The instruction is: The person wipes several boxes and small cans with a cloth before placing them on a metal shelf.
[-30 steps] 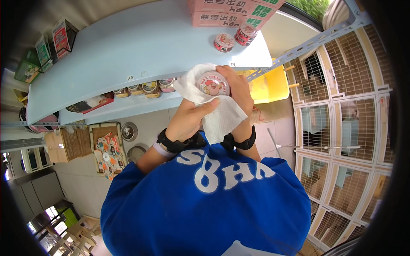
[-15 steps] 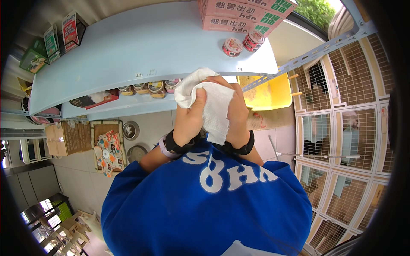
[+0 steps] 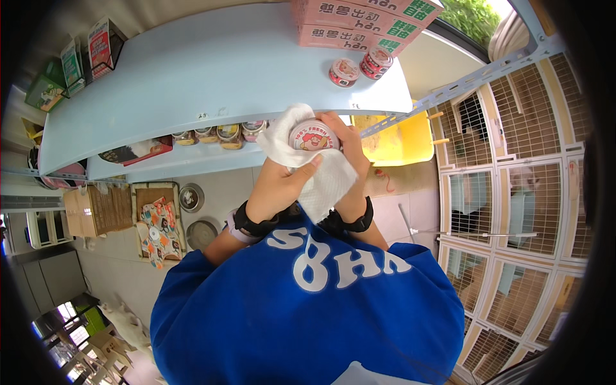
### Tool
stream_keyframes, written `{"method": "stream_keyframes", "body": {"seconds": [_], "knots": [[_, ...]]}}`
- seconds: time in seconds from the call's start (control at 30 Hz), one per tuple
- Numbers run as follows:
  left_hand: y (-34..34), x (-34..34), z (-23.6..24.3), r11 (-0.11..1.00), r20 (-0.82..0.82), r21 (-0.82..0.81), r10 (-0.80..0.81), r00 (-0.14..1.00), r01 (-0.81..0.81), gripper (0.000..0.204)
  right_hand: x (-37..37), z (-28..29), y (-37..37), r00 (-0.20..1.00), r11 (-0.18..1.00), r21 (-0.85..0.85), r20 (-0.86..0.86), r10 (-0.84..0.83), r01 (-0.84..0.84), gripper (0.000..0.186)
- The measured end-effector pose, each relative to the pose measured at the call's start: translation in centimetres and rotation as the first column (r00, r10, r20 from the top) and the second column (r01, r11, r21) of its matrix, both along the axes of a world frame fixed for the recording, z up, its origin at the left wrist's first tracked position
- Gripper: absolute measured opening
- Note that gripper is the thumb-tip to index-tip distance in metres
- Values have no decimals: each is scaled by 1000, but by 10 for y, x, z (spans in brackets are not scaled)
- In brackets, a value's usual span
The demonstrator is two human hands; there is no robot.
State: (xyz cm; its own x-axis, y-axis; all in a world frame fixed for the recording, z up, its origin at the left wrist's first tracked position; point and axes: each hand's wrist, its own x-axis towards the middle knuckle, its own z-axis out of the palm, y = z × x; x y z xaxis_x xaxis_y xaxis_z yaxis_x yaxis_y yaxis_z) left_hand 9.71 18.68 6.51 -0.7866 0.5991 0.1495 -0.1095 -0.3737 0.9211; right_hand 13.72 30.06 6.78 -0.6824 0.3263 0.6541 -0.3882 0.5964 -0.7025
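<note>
A round, flat food can point(image 3: 314, 135) with a pink-and-white printed lid faces up in front of my chest. White paper towel point(image 3: 332, 178) wraps around its left side and hangs down below it. My left hand point(image 3: 277, 190) is closed on the towel, its thumb pressing the cloth-like sheet near the can's lower rim. With fingers curled over the can's right edge, my right hand point(image 3: 353, 160) grips it; part of the towel lies against that palm. The can's underside and several fingertips are hidden.
On the pale blue shelf point(image 3: 192, 70) ahead are pink cartons point(image 3: 333, 35), a few similar cans point(image 3: 344, 72) and packets at left. Jars point(image 3: 229, 135) fill the lower shelf. A yellow bin point(image 3: 401, 138) and wire cages point(image 3: 532, 192) stand to the right.
The can's lid has come into view between my hands, where the towel covered it before. My right hand has shifted to the can's side, and the towel is folded down below it.
</note>
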Motion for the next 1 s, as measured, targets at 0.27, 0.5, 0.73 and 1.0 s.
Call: {"method": "stream_keyframes", "body": {"seconds": [0.27,0.5,0.73,1.0], "knots": [[4,-10,-13,998,-4,-49,46,999,-46,41,5,-14,-4,982,987,-59,107,156,-150,45],[5,-6,-28,998,279,-49,50,959,-38,40,9,-16,3,985,1000,6,170,14,-15,52],[-2,-15,-22,954,491,220,-287,822,202,50,12,-9,0,976,986,166,212,-55,19,51],[-1,-17,-25,930,562,322,-340,754,179,47,11,-14,-4,989,992,120,135,-61,45,50]]}}
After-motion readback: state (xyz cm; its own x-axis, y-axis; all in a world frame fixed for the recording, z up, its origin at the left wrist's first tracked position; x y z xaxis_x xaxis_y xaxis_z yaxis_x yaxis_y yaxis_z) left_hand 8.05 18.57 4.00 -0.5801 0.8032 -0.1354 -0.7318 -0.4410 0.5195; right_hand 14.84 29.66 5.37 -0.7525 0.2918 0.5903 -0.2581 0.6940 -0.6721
